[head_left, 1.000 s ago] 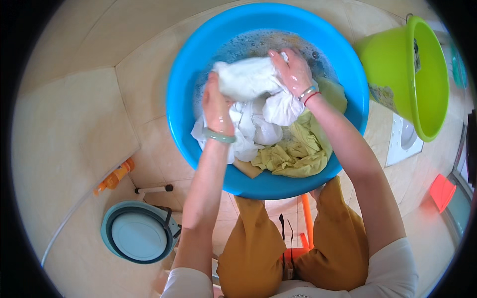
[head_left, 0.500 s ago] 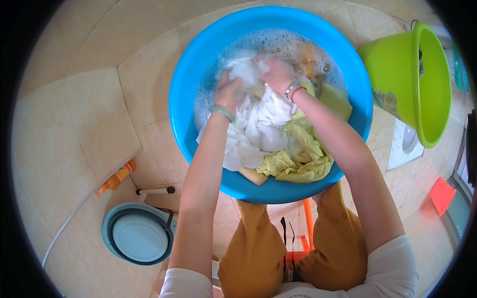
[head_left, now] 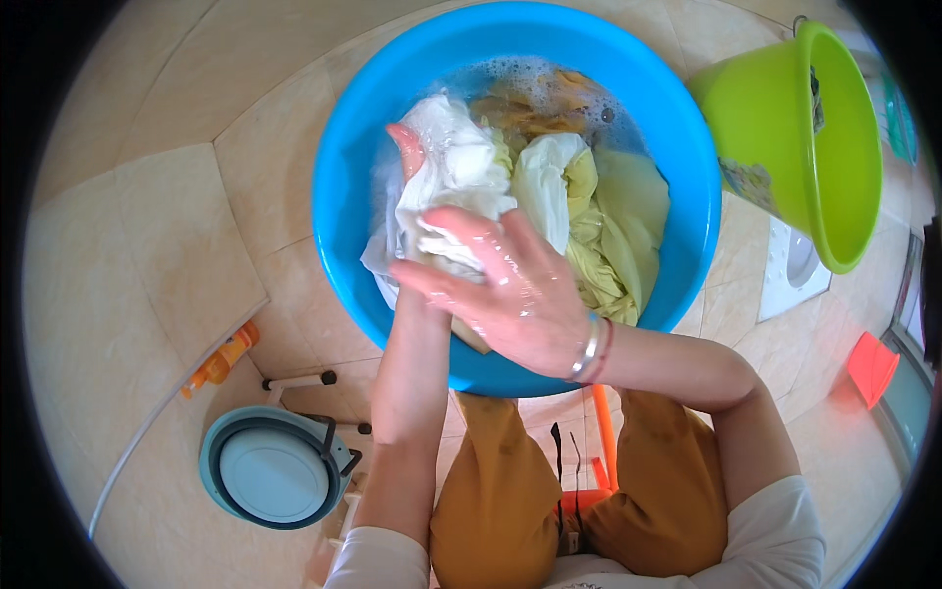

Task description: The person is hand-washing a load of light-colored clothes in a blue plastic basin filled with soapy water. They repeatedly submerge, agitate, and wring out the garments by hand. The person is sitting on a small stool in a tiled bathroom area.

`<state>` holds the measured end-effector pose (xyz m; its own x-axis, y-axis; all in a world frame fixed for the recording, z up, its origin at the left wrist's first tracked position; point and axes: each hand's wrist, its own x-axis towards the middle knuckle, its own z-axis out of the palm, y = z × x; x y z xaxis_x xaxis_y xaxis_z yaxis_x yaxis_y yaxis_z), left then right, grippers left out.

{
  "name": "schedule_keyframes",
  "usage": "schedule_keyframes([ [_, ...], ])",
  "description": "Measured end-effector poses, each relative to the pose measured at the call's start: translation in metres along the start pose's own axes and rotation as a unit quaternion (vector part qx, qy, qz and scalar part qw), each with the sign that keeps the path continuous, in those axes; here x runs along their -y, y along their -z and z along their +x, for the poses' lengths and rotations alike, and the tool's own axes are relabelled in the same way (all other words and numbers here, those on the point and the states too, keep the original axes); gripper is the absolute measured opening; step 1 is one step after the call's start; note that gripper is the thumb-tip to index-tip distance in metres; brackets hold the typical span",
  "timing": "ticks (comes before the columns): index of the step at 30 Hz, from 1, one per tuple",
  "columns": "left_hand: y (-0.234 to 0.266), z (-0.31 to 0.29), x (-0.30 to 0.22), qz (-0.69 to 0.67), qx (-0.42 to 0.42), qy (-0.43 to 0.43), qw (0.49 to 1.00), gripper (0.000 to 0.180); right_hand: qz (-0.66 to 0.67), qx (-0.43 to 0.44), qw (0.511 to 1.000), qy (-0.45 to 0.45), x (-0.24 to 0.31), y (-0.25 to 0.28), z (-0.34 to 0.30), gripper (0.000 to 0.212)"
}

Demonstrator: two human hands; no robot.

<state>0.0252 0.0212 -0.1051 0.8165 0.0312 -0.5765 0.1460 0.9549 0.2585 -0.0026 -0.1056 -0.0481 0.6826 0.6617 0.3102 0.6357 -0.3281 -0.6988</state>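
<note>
A wet white cloth (head_left: 456, 147) is bunched up in the blue basin (head_left: 339, 196). My left hand (head_left: 405, 149) is closed on it; only a little reddish skin shows at the cloth's left edge, while the rest is covered by fabric and by my other hand. Across the near end of the cloth, my right hand (head_left: 525, 294) is open, wet and shiny, its fingers spread; whether it presses on the fabric I cannot tell. Yellow-green fabric (head_left: 623, 226) and a second white piece (head_left: 547, 187) lie to the right. Brownish cloth (head_left: 545, 108) sits in sudsy water at the far side.
A lime-green bucket (head_left: 775, 147) leans at the right beside a white floor fixture (head_left: 793, 265). On the left are a folded grey-blue basin (head_left: 275, 476) and an orange bottle (head_left: 224, 361). A red dustpan-like piece (head_left: 871, 370) stands far right.
The white cloth has come up out of the suds, bunched around my left hand. My right hand has left the water and moved nearer, over the cloth, fingers spread.
</note>
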Motion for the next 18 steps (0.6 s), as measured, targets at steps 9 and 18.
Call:
schedule_keyframes([
  [9, -0.002, -0.011, 0.016, -0.038, -0.001, 0.003, 0.999, 0.05, -0.065, -0.137, 0.988, 0.039, -0.02, -0.029, 0.015, 0.029],
  [18, 0.045, -0.01, 0.041, 0.109, -0.082, -0.157, 0.978, 0.046, 0.084, -0.121, 0.989, -0.008, -0.056, -0.027, 0.035, 0.012],
])
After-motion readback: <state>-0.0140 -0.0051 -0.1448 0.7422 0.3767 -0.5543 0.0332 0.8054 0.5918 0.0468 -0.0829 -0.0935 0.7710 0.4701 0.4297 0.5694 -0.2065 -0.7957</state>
